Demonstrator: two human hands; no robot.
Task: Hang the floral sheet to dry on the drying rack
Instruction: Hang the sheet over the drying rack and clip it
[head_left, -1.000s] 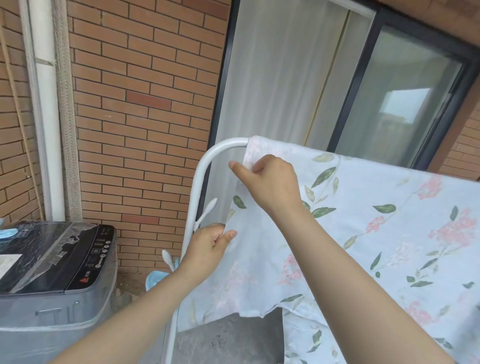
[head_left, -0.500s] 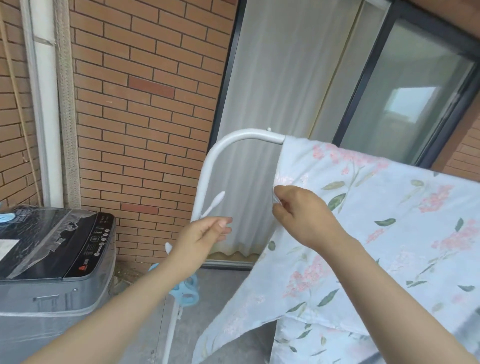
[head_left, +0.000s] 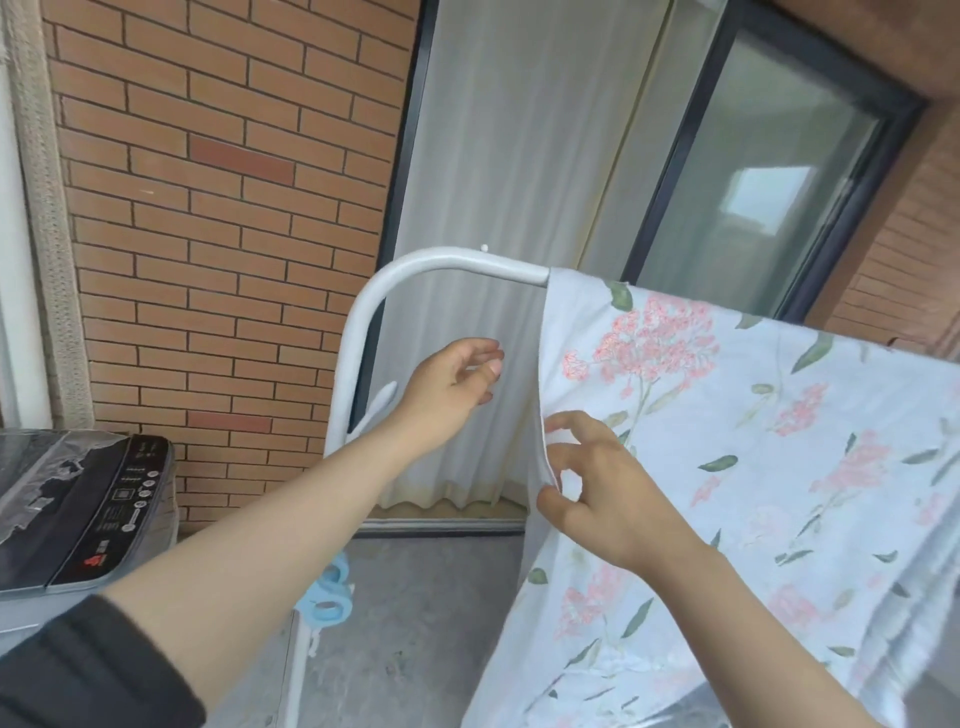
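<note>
- Holds left hand (head_left: 452, 384) forward and up, forearm bare, fingers loosely curled, grasping nothing.
- Pinches floral sheet (head_left: 727, 415) edge with right hand (head_left: 602, 499), thumb low, fingers arched.

Floral sheet (head_left: 753, 441) hides most of the rack (head_left: 358, 332).

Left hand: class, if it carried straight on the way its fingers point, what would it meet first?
Probably the hanging side edge of the floral sheet: the left hand points its fingers right at it across a bare gap. Depth is unclear.
</note>
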